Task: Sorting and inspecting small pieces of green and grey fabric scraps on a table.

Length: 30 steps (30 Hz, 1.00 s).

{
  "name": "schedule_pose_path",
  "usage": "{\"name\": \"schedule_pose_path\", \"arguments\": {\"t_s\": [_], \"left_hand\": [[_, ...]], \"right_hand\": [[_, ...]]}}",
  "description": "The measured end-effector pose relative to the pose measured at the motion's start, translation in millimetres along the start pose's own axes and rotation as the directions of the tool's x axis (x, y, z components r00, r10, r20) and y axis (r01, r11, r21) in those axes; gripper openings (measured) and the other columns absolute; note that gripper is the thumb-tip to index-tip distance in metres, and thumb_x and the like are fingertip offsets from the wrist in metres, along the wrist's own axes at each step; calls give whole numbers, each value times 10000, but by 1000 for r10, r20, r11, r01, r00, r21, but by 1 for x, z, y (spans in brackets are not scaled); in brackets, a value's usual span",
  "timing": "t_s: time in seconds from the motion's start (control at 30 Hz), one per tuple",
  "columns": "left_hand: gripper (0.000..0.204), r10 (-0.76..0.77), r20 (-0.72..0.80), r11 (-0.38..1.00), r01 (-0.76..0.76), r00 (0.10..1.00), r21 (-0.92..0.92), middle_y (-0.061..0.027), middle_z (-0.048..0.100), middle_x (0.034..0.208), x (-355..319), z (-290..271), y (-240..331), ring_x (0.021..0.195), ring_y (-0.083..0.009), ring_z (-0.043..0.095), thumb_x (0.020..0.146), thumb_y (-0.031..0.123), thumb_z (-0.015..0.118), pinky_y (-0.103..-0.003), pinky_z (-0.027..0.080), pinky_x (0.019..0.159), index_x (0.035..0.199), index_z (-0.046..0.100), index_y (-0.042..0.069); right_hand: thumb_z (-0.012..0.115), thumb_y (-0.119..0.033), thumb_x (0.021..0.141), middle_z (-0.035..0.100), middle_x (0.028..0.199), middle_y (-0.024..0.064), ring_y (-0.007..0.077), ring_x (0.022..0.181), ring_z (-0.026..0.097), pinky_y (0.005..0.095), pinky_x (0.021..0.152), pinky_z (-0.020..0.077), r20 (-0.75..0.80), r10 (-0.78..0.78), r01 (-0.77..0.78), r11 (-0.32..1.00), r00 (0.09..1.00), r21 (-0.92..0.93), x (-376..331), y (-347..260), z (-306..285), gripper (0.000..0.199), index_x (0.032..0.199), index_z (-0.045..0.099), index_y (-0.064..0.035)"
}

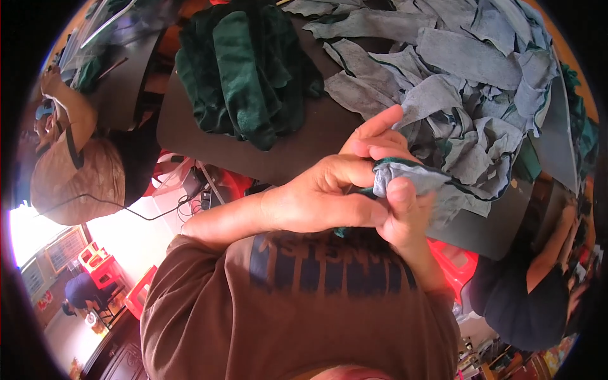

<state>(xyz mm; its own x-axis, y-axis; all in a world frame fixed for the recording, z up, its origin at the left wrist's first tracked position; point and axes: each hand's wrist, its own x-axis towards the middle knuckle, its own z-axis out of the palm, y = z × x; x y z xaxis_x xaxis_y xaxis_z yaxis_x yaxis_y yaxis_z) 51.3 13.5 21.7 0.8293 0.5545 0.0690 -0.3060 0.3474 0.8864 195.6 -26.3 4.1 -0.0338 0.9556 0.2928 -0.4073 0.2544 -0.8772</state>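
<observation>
A grey fabric piece with a dark green edge (pixel 405 171) is held in front of my chest, its end bunched between my two hands. My left hand (pixel 332 190) reaches in from the left and is closed on the bunched end, with some fingers stretched away over the table. My right hand (pixel 408 218) is closed on the same fabric, its thumb lying on top; its other fingers are partly blurred. Beyond them spreads a loose heap of similar grey fabric pieces (pixel 468 60). A stack of dark green fabric (pixel 237 76) sits to the far left of my hands.
The dark table (pixel 297 155) carries both piles. A person in a tan top (pixel 79 177) is at the left, and a person in dark clothing (pixel 519 297) at the right. Red plastic stools (pixel 453 263) stand around. A dark cable (pixel 142 215) hangs at the left.
</observation>
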Motion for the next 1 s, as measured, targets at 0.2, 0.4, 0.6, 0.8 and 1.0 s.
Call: {"name": "schedule_pose_path", "arguments": {"t_s": [0.2, 0.4, 0.6, 0.8, 1.0], "left_hand": [[339, -98, -35, 994, 96, 995, -52, -34, 448, 1286, -1, 4, 14, 1283, -187, 196, 785, 182, 633, -368, 127, 1065, 1095, 604, 46], [355, -215, -204, 972, 189, 955, -139, -78, 362, 1373, 2, 8, 14, 1169, -140, 424, 737, 147, 698, -317, 368, 947, 1054, 611, 11], [253, -162, -223, 986, 149, 961, -75, -98, 246, 1446, 4, 5, 16, 1229, -156, 373, 728, 90, 681, -336, 322, 995, 969, 644, 27], [221, -86, -64, 989, 93, 994, 115, -153, 317, 1382, 5, -4, 17, 1348, -232, 167, 717, 95, 688, -373, 246, 1037, 931, 664, 50], [238, -76, -33, 937, 83, 997, 339, -191, 212, 1439, 6, -6, 28, 1350, -279, 172, 693, 89, 666, -395, 200, 1057, 928, 668, 51]], "right_hand": [[614, -152, 805, 603, 1099, 104, 204, 1007, 469, 349, 923, 352, -43, -9, 2, 984, 999, -180, 1, -1, 5, 304, 1060, 591, 10], [644, -110, 786, 564, 1128, 140, 253, 1034, 472, 346, 897, 386, 47, -73, 87, 889, 996, -450, 4, -2, -2, 441, 1183, 506, 24], [623, -8, 668, 483, 1221, 162, 275, 1163, 417, 370, 994, 318, 86, 104, -87, 980, 991, -180, 0, -23, 1, 654, 1288, 418, 12], [554, -29, 825, 515, 1197, 163, 212, 1114, 497, 316, 946, 381, -21, 322, -314, 933, 947, 176, -9, -35, -9, 389, 1206, 510, 34], [634, 37, 803, 611, 976, 94, 113, 892, 573, 234, 759, 460, -191, 278, -296, 953, 942, -72, -18, -41, -7, 215, 1014, 591, 54]]}}
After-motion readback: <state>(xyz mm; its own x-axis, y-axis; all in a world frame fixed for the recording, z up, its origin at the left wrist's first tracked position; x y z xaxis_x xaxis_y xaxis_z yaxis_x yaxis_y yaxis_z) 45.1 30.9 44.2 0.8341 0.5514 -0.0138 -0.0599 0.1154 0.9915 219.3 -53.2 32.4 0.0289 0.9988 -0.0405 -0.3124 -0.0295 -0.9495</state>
